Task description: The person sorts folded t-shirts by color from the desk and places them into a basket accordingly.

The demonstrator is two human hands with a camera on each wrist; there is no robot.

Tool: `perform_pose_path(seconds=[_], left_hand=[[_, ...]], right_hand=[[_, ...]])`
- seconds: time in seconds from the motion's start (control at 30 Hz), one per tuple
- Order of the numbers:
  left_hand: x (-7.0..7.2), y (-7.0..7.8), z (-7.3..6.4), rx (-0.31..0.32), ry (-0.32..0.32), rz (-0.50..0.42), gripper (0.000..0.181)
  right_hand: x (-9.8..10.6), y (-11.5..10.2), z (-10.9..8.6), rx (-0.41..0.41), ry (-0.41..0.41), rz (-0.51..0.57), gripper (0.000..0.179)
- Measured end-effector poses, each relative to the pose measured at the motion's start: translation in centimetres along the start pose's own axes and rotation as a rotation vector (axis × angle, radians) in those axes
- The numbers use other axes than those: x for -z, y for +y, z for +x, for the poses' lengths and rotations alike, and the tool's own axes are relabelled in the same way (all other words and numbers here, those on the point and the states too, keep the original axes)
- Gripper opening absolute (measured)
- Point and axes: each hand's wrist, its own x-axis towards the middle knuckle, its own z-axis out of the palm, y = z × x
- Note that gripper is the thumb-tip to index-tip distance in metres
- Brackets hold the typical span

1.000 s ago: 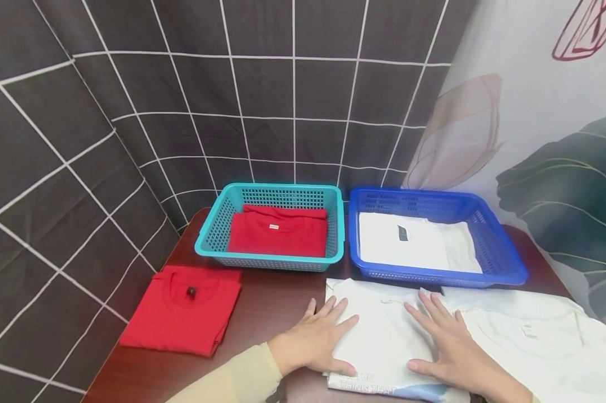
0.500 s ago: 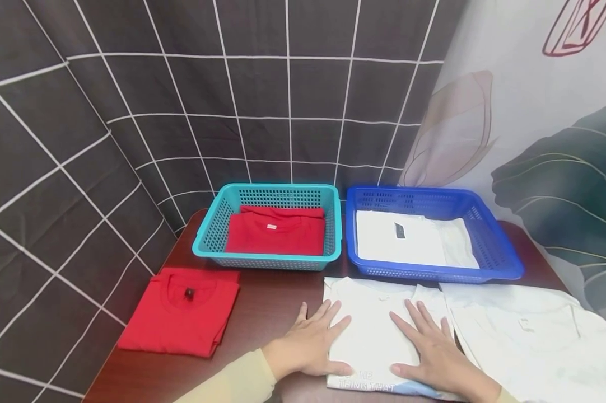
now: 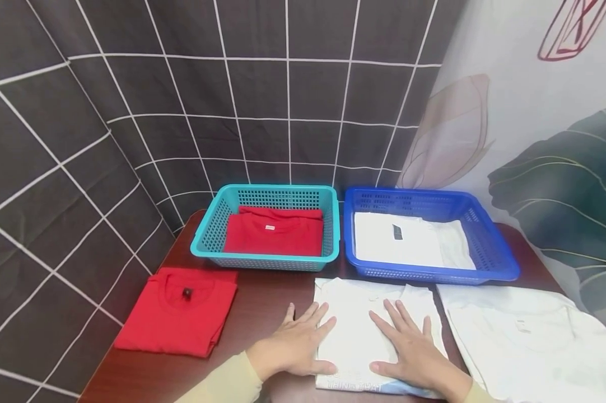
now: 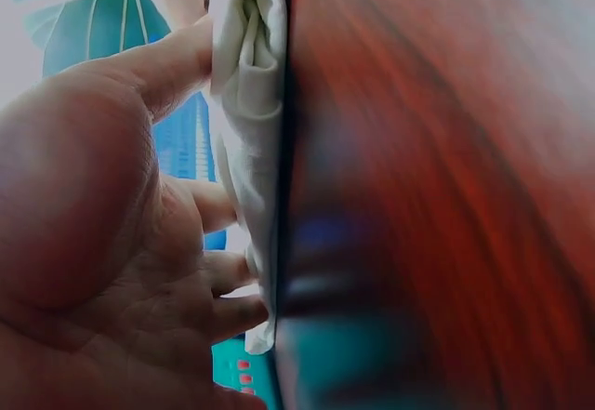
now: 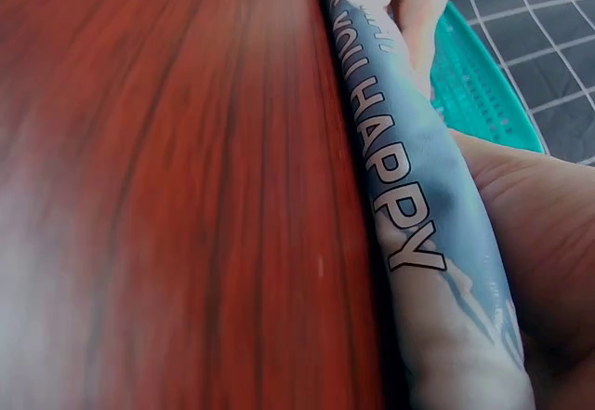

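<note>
A folded white T-shirt [image 3: 353, 330] with lettering and a blue print at its front edge lies on the table, before the baskets. My left hand [image 3: 294, 344] rests spread at its left edge, thumb and fingertips on the cloth. On its right half lies my right hand [image 3: 414, 350], fingers also spread and straight. In the left wrist view, the fingers [image 4: 223, 210] touch the shirt's layered edge [image 4: 249, 140]. The right wrist view shows the printed front fold [image 5: 409, 182], with part of the right hand [image 5: 548, 233] behind it.
A teal basket [image 3: 262, 262] holds folded red shirts; a blue basket [image 3: 429, 273] beside it holds white ones. A folded red T-shirt [image 3: 177, 319] lies at the left, another white T-shirt [image 3: 535, 341] at the right. A grid-patterned curtain [image 3: 262, 89] hangs behind the dark red table [image 3: 262, 296].
The folded white shirt has slid a little left, and a strip of table now shows between it and the other white shirt. My right hand has moved left; the left hand has shifted slightly left.
</note>
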Motion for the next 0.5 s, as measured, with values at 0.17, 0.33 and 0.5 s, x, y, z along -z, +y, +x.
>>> perform_pose_path(seconds=[0.17, 0.33, 0.5], left_hand=[[0.2, -1.3, -1.1, 0.030, -0.027, -0.057, 0.089], [0.2, -2.7, -2.2, 0.065, -0.047, -0.149, 0.090], [0.3, -3.9, -3.0, 0.059, -0.021, -0.175, 0.090]], right_hand=[[-0.5, -1.4, 0.9, -0.006, -0.017, -0.025, 0.089], [-1.1, -3.0, 1.6, -0.015, -0.036, -0.045, 0.091], [-1.5, -4.2, 2.4, -0.012, -0.050, -0.031, 0.092]])
